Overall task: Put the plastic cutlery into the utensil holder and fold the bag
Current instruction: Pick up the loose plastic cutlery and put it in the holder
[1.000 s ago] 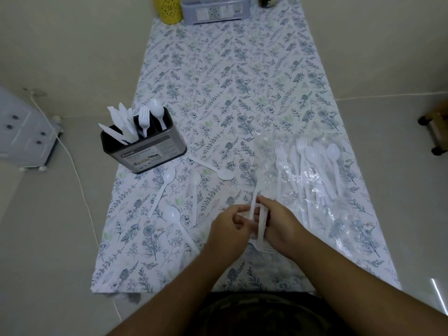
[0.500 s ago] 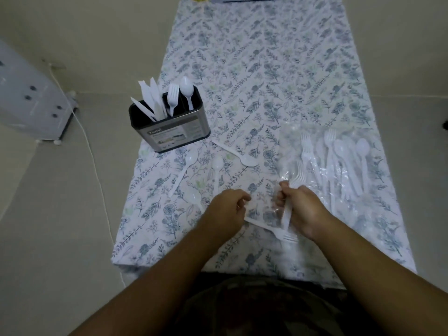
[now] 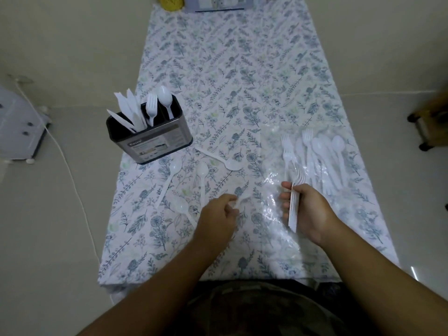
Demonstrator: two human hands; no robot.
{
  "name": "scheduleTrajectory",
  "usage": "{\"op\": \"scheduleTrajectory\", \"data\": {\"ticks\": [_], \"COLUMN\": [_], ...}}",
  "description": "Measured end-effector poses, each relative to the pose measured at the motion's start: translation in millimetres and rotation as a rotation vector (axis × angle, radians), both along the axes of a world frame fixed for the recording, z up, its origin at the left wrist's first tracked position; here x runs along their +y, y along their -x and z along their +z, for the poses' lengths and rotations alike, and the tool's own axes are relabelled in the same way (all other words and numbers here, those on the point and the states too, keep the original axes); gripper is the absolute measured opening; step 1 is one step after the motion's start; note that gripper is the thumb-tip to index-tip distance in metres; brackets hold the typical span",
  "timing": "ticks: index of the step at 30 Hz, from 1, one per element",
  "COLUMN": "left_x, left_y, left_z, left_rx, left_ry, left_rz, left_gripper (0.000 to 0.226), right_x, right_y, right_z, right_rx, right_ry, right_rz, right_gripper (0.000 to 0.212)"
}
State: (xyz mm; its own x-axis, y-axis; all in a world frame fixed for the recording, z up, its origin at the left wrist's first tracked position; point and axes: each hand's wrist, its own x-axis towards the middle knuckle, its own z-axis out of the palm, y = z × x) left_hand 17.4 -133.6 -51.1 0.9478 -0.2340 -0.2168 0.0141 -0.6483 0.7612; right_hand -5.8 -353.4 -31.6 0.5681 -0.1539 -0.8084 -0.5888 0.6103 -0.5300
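We are looking down a long table under a leaf-print cloth, and both bare hands are out in front, apart from each other; the right hand is wrapped tight round a bundle of white plastic forks, handles running down through the fist and tines fanning out above the thumb; the left hand is curled loosely over the cloth, fingertips pinched together near something small and pale, and we cannot tell what it has, if anything; on the right side of the table lies the clear plastic bag, flat and crinkled, catching the light, with loose forks and spoons spread on its far part; over on the left stands the utensil holder, dark inside, steel-walled with a label, close to the table's left edge; its left compartment has knives leaning out, a fork stands in the middle, a spoon at the right; between holder and hands four loose spoons lie scattered on the cloth, bowls pointing various ways; at the far end, a yellow container and a grey box are cut off by the top edge.
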Motion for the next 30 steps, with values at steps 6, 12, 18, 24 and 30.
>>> {"op": "scheduleTrajectory", "data": {"ticks": [6,12,18,24,30], "left_x": [-22,-27,-20,-14,3], "left_y": [-6,1,2,0,-2], "left_z": [19,21,20,24,27], "left_rx": [0.204,0.214,0.252,0.217,0.124], "left_ry": [0.321,0.372,0.38,0.339,0.254], "left_rz": [0.128,0.159,0.257,0.275,0.292], "left_gripper": [0.039,0.034,0.028,0.031,0.031], "right_x": [37,70,77,83,94], "right_y": [-9,-9,-11,-12,-22], "right_z": [6,23,22,23,23], "right_rx": [-0.057,-0.026,-0.087,-0.145,-0.259], "right_ry": [0.02,0.169,0.288,0.176,0.425], "right_rz": [0.113,0.351,0.486,0.518,0.686], "right_gripper": [0.038,0.031,0.044,0.042,0.028]}}
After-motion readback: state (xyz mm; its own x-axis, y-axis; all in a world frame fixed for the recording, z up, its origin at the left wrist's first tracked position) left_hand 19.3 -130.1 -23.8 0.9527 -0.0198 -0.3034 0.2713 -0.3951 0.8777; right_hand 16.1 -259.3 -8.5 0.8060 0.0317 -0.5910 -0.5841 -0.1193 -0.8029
